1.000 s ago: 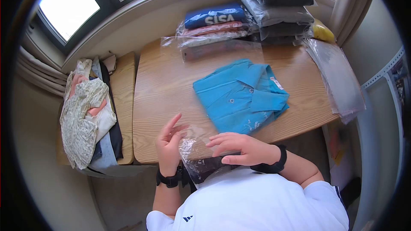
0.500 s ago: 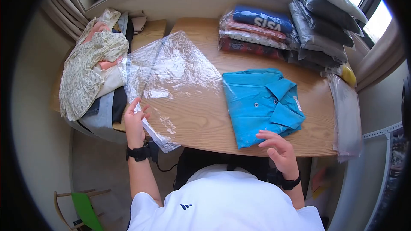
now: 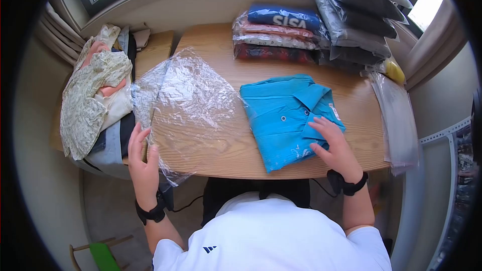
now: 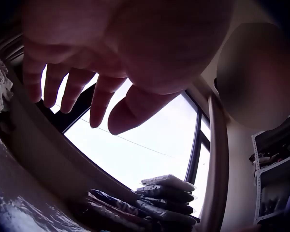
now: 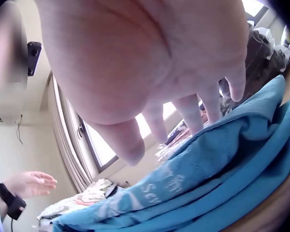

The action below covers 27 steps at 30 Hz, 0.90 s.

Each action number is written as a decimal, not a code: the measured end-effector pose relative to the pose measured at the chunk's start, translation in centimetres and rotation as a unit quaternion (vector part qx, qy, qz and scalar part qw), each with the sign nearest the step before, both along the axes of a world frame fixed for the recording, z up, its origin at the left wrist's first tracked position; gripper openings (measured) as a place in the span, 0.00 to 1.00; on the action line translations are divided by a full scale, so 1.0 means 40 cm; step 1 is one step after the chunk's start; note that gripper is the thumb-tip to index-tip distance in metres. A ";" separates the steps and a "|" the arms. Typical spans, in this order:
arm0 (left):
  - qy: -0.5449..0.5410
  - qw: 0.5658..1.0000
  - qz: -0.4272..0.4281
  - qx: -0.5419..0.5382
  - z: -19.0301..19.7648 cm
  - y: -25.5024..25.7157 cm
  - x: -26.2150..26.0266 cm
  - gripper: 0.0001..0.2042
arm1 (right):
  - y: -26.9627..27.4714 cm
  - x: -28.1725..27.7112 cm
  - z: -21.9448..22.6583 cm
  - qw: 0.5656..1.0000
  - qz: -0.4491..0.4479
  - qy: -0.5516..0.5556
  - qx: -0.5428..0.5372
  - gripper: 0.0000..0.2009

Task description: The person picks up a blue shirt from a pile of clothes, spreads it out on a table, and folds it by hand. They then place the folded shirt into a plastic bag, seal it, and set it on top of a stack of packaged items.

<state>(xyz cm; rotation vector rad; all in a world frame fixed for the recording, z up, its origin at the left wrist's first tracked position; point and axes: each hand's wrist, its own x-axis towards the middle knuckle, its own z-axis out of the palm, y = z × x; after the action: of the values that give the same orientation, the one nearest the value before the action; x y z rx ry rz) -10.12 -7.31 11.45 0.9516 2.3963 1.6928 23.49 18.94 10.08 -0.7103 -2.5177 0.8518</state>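
The table point(image 3: 362, 101) bears the clear bag point(image 3: 193, 88), crinkled, its near corner past the edge — a brush from your left hand point(image 3: 143, 168), open and empty, could drag it off. Right of it lies the folded blue shirt point(image 3: 278, 105); your right hand point(image 3: 341, 154) is open over it, contact unclear — a careless sweep might spoil the folds.

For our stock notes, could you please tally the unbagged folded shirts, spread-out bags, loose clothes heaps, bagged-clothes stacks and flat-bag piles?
Folded turquoise shirt: 1
Spread-out clear bag: 1
Loose clothes heap: 1
Bagged-clothes stacks: 2
Flat-bag pile: 1
Total: 6
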 end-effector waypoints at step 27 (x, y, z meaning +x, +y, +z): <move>0.088 0.807 -0.555 -0.184 -0.069 0.282 0.337 0.18 | -0.061 0.084 -0.084 0.964 -0.076 -0.073 0.243 0.29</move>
<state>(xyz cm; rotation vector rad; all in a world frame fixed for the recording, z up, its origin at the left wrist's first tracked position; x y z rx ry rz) 3.37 3.96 8.69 1.9038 1.4721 0.6753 26.87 16.51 6.73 -0.8001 -2.6045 0.1148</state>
